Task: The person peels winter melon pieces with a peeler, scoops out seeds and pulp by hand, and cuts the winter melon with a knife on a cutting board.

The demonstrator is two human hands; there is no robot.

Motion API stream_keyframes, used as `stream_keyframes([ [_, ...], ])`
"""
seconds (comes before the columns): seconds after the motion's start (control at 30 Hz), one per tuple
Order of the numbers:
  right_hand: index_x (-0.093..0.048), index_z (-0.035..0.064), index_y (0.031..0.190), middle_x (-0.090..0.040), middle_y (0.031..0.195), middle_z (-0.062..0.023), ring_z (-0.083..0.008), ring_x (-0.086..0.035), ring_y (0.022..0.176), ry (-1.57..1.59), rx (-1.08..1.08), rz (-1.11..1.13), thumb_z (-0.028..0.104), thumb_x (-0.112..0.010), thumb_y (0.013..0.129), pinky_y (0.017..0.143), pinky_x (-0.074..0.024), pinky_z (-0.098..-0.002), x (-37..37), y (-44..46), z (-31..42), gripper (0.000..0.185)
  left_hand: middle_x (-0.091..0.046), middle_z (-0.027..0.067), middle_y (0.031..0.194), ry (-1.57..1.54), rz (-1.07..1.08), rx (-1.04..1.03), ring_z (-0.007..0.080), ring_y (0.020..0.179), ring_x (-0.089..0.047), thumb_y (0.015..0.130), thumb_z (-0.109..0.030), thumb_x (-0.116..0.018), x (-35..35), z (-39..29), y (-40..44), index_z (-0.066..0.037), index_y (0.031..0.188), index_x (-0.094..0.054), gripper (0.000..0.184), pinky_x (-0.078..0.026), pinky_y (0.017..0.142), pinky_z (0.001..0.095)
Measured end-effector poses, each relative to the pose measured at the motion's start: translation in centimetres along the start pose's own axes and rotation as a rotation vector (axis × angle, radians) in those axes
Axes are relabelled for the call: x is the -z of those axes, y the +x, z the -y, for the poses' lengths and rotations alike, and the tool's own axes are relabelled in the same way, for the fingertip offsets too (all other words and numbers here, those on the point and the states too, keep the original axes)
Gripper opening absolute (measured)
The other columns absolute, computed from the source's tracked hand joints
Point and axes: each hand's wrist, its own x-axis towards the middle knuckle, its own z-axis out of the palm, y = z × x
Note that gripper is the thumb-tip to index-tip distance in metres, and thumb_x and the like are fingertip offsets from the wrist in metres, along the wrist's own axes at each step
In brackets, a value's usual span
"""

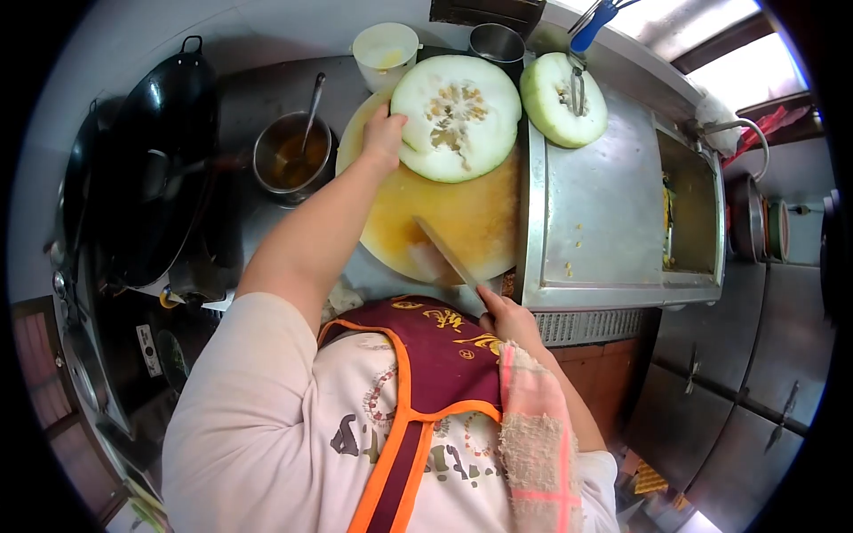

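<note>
A large cut winter melon (pixel 458 115) lies on the round yellow cutting board (pixel 391 209), its pale seeded face turned up. Against the melon's left edge rests my left hand (pixel 385 138), with the fingers around the rim. My right hand (pixel 508 318) is closed on the handle of a knife (pixel 444 249), near the board's front edge. The blade points up and left over the board, apart from the melon. A second melon piece (pixel 564 102) sits to the right, with a metal tool (pixel 577 91) on its cut face.
A metal pot (pixel 293 158) with a spoon stands left of the board, and a white tub (pixel 386 55) behind it. Dark woks (pixel 169 133) are at the far left. A steel bowl (pixel 497 44) is at the back. On the right are a steel counter (pixel 595 200) and a sink (pixel 693 200).
</note>
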Motion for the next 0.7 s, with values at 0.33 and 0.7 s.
stream_keyframes([
  [0.33, -0.055, 0.0054, 0.099, -0.051, 0.061, -0.0023, -0.0093, -0.047, 0.044, 1.074, -0.386, -0.042, 0.014, -0.047, 0.091, 0.039, -0.0379, -0.0229, -1.2, -2.5, -1.9, 0.014, -0.026, 0.0229, 0.141, 1.272, 0.128, -0.423, 0.0399, 0.132, -0.020, 0.085, -0.031, -0.047, 6.7, 5.0, -13.0, 0.006, 0.131, -0.034, 0.061, -0.013, 0.108, 0.0461],
  [0.7, -0.046, 0.0050, 0.089, -0.048, 0.058, -0.0039, -0.0139, -0.045, 0.040, 1.284, -0.355, -0.054, 0.019, -0.048, 0.092, 0.036, -0.0384, -0.0265, -5.9, -0.2, -1.1, 0.014, -0.017, 0.0318, 0.140, 1.231, 0.253, -0.553, 0.0414, 0.133, -0.012, 0.084, -0.048, -0.047, 3.0, 8.0, -18.4, 0.013, 0.133, -0.021, 0.082, -0.009, 0.109, 0.0478],
])
